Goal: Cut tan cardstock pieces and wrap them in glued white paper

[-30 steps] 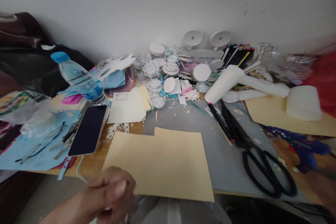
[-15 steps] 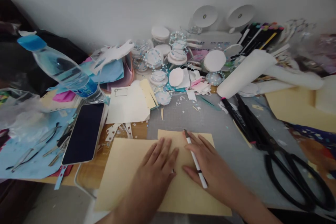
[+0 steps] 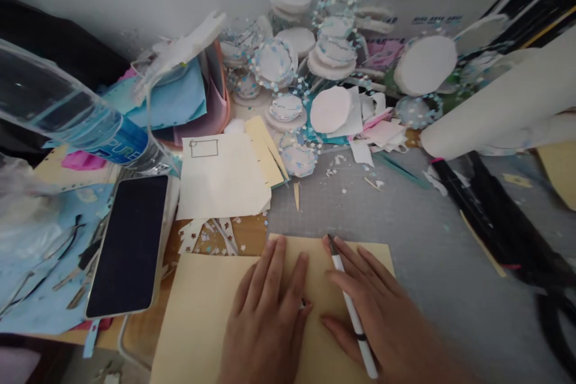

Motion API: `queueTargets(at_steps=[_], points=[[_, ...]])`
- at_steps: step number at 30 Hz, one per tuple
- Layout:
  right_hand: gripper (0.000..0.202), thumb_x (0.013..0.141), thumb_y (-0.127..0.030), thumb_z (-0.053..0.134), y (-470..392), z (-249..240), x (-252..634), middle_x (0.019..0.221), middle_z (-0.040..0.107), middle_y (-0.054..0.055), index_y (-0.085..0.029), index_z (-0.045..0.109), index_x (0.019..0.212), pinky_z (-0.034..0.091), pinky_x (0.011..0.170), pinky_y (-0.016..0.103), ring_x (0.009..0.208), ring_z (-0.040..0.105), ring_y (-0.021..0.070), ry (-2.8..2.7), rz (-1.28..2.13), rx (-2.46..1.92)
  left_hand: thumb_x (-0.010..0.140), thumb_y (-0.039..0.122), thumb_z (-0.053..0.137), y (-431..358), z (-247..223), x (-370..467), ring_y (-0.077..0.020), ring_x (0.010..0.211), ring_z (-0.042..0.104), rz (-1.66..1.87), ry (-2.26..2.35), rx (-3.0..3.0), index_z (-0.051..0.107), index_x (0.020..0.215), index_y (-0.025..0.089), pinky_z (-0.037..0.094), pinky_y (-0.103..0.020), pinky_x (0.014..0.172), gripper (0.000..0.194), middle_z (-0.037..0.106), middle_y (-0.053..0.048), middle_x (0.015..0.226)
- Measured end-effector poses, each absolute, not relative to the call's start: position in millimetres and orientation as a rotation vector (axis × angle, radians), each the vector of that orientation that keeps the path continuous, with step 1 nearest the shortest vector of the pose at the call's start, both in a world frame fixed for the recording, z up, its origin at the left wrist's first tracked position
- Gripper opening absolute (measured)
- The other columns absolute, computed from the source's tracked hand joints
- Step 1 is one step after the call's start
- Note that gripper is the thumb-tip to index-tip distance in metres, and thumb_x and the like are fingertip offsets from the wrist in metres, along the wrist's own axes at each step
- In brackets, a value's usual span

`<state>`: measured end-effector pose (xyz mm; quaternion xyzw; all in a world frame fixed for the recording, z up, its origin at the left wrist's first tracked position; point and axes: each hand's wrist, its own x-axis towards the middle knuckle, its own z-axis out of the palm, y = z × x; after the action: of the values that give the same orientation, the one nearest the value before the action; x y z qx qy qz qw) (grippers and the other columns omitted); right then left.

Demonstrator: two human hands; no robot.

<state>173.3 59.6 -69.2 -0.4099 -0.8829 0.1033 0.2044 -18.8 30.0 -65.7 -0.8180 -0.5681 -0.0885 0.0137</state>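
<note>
My left hand [image 3: 267, 318] lies on a sheet of yellow-tan paper [image 3: 202, 312], its fingers stretched out flat. Between its thumb and forefinger peeks a small dark and white bit, too covered to make out. My right hand [image 3: 382, 306] rests on the right part of the paper. It holds a white pen [image 3: 353, 312] with a dark tip, slanting between thumb and fingers, its tip pointing away from me near the paper's far edge. Under the right side of the paper is a grey cutting mat [image 3: 432, 216].
Left are a phone [image 3: 128, 240], a tilted water bottle [image 3: 99, 126] and a white paper [image 3: 220, 186] with a drawn rectangle. White discs with beads [image 3: 330, 54] crowd the back. At right lie a white roll [image 3: 508, 96], a black marker [image 3: 459, 198] and black scissors [image 3: 553, 306].
My view has come closer to the desk, so things look larger and the scissors are partly cut off. Both hands stay on the paper with little shift; the pen is still held.
</note>
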Motion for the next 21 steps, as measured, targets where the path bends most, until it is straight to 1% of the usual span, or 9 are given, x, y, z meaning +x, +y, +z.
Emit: queueTargets(at_steps=[3,7,10,13,17,21], points=[[0.019,0.088,-0.019,0.049,63,-70,174,0.133,0.056,0.019,-0.015,0.054,0.105,0.053,0.091,0.049,0.127,0.051,0.0291,-2.474,0.295,-1.146,0.096,0.03,0.041,32,-68,-16,-0.0256,0.136,0.039,-0.303,-1.799,-2.55,0.046,0.139,0.021,0.034,-0.037,0.103,0.044,0.043,-0.016,0.146],[0.017,0.087,-0.019,0.05,65,-70,174,0.13,0.058,0.018,-0.015,0.055,0.103,0.052,0.09,0.046,0.124,0.053,0.0276,-2.48,0.274,-1.146,0.095,0.028,0.044,31,-72,-19,-0.0268,0.138,0.034,-0.317,-1.829,-2.608,0.043,0.141,0.021,0.03,-0.037,0.106,0.046,0.038,-0.016,0.149],[0.015,0.087,-0.021,0.051,68,-68,173,0.128,0.06,0.017,-0.016,0.056,0.101,0.052,0.09,0.045,0.123,0.055,0.0268,-2.486,0.266,-1.161,0.094,0.024,0.045,32,-74,-22,-0.0281,0.139,0.032,-0.316,-1.784,-2.651,0.042,0.141,0.016,0.028,-0.038,0.107,0.048,0.038,-0.017,0.148],[0.015,0.088,-0.024,0.049,71,-67,172,0.128,0.061,0.016,-0.017,0.058,0.099,0.052,0.089,0.042,0.121,0.057,0.0253,-2.499,0.268,-1.188,0.093,0.02,0.044,34,-75,-24,-0.0286,0.139,0.031,-0.341,-1.761,-2.659,0.042,0.141,0.012,0.027,-0.038,0.109,0.048,0.04,-0.017,0.147],[0.015,0.089,-0.026,0.048,73,-65,172,0.125,0.064,0.014,-0.019,0.059,0.097,0.052,0.087,0.039,0.117,0.059,0.0233,-2.52,0.255,-1.213,0.093,0.018,0.044,36,-77,-23,-0.0285,0.139,0.032,-0.346,-1.753,-2.665,0.043,0.14,0.012,0.028,-0.038,0.109,0.048,0.041,-0.017,0.146],[0.014,0.089,-0.025,0.048,74,-65,172,0.125,0.063,0.015,-0.018,0.058,0.097,0.049,0.091,0.039,0.119,0.058,0.0234,-2.494,0.254,-1.209,0.093,0.017,0.044,38,-77,-23,-0.0291,0.138,0.033,-0.338,-1.748,-2.677,0.043,0.14,0.01,0.028,-0.038,0.109,0.048,0.042,-0.017,0.146]])
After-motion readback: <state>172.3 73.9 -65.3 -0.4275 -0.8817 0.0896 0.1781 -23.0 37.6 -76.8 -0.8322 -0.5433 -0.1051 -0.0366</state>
